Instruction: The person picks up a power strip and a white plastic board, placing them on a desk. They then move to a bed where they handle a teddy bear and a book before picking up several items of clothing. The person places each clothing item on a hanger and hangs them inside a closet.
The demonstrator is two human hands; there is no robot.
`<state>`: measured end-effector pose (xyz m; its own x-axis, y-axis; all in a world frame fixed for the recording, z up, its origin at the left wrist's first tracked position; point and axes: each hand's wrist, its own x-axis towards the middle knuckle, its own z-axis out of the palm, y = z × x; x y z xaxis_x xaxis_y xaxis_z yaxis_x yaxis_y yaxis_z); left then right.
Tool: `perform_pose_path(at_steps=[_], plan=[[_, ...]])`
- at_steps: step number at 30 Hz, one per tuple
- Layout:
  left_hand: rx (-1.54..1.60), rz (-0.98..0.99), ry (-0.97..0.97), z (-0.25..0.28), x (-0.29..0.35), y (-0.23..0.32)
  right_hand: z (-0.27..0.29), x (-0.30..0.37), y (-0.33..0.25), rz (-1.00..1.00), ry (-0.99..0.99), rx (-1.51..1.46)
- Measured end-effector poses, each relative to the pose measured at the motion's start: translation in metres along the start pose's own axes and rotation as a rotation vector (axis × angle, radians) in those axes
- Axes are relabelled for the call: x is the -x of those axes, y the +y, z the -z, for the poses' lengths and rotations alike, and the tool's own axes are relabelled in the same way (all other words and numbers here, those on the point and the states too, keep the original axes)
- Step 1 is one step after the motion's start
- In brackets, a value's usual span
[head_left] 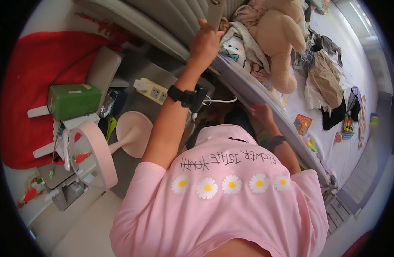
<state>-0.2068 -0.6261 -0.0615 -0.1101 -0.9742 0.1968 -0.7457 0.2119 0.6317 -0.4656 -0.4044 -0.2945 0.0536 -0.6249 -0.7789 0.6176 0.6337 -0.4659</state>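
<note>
Bed (pixel 325 145) on the right, padded headboard (pixel 162 25) ahead. Left hand (pixel 204 45) at headboard edge, fingers partly hidden, can't tell if clamped. Right hand (pixel 262 113) against bed's side, grip apart. Teddy bear (pixel 272 47), clothes (pixel 327 79) on top; progress unclear.

At twelve o'clock, our left hand (pixel 204 45) grips the headboard (pixel 169 23); toward three, our right hand (pixel 263 114) touches the bed (pixel 325 141).

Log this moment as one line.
left hand: on padded headboard end | right hand: at bed side | on bed: teddy bear, clothes | nearby: power strip
</note>
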Motion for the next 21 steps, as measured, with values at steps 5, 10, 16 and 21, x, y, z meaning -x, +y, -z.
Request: perform_pose_path(at_steps=[5, 10, 16, 21], plan=[[-0.07, -0.081, 0.125, -0.012, 0.007, -0.009, -0.025, 0.011, 0.014, 0.183, 0.203, 0.478], [-0.087, -0.137, 0.048, -0.013, 0.017, -0.026, -0.06, 0.072, -0.015, 1.069, 0.65, 1.212], [-0.074, -0.182, 0.082, -0.016, 0.014, -0.017, -0.007, 0.053, 0.032, 0.623, 0.401, 1.313], [-0.075, -0.151, 0.068, -0.024, 0.022, -0.002, 0.029, 0.02, 0.075, 0.878, 0.363, 1.288]])
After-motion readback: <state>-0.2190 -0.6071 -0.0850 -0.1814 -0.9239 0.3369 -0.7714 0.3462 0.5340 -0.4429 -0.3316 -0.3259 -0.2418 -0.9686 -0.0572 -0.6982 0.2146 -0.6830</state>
